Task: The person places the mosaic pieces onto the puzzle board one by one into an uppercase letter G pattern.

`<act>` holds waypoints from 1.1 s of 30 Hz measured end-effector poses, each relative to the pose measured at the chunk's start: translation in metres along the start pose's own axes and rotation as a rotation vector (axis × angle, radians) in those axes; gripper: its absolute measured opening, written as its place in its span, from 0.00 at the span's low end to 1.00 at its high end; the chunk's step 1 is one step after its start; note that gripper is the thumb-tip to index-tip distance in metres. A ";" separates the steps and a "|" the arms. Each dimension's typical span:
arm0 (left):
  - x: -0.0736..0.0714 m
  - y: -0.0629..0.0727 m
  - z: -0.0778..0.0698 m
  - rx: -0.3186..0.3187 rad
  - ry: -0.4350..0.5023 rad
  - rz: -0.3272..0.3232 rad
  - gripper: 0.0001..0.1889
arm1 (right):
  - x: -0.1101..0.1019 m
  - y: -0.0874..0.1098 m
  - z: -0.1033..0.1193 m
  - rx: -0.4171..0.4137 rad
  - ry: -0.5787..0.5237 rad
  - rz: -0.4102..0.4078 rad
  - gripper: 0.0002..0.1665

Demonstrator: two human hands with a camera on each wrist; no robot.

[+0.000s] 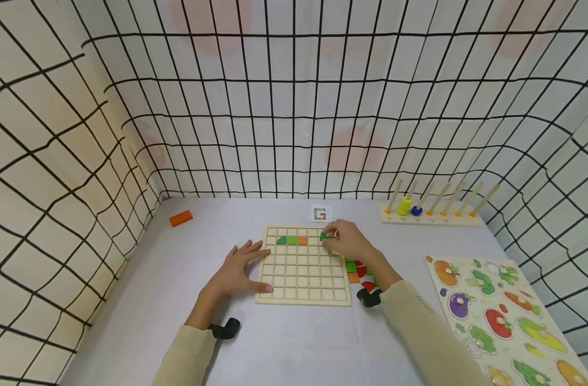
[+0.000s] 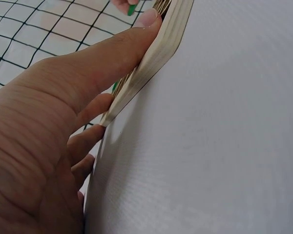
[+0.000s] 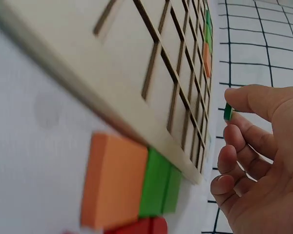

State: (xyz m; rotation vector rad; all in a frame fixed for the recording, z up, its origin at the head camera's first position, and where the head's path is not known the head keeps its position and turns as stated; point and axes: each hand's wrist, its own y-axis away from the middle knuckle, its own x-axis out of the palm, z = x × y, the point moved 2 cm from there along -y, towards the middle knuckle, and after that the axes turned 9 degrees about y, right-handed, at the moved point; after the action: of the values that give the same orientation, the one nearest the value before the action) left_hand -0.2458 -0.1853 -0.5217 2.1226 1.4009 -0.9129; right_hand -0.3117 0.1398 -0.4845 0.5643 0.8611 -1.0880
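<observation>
One small green piece (image 3: 228, 113) is in the right hand (image 1: 349, 241), pinched between thumb and finger, up at the far right part of the wooden board (image 1: 303, 273). It is to the right of three flat pieces in one row: a dark green one (image 1: 281, 240), a light green one (image 1: 292, 240) and an orange one (image 1: 302, 240). A bare square shows between the orange one and the pinched piece. I can't tell if the pinched piece touches the board, or which way its long side points. The right hand comes in from the right, with its other fingers bent. The left hand (image 1: 238, 271) is farther from the piece, spread wide at the board's left edge, thumb on the near corner
</observation>
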 end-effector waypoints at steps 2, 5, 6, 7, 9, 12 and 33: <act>0.000 0.000 0.000 -0.003 -0.005 -0.003 0.51 | 0.006 -0.004 -0.001 0.005 -0.006 -0.002 0.14; 0.000 0.000 0.000 -0.004 -0.007 -0.004 0.51 | 0.013 -0.008 -0.001 0.002 -0.031 -0.001 0.15; -0.001 0.000 0.000 -0.003 -0.007 -0.002 0.51 | 0.014 -0.009 0.000 0.003 -0.045 0.000 0.15; -0.001 0.000 0.000 -0.003 -0.005 -0.001 0.51 | 0.016 -0.010 0.001 0.007 -0.059 0.000 0.15; -0.001 0.001 0.001 -0.003 -0.001 0.003 0.51 | 0.018 -0.011 0.002 0.009 -0.077 -0.001 0.16; -0.001 0.001 0.002 0.000 -0.003 0.005 0.51 | 0.020 -0.012 0.006 0.021 -0.084 -0.001 0.16; 0.000 -0.002 0.000 -0.008 -0.012 0.012 0.51 | 0.027 -0.016 0.010 0.046 0.002 -0.004 0.16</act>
State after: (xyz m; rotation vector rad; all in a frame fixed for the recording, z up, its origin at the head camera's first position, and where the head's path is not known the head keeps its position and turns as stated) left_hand -0.2473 -0.1843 -0.5214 2.1141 1.3821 -0.9116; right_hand -0.3173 0.1119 -0.5014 0.6025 0.8413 -1.1132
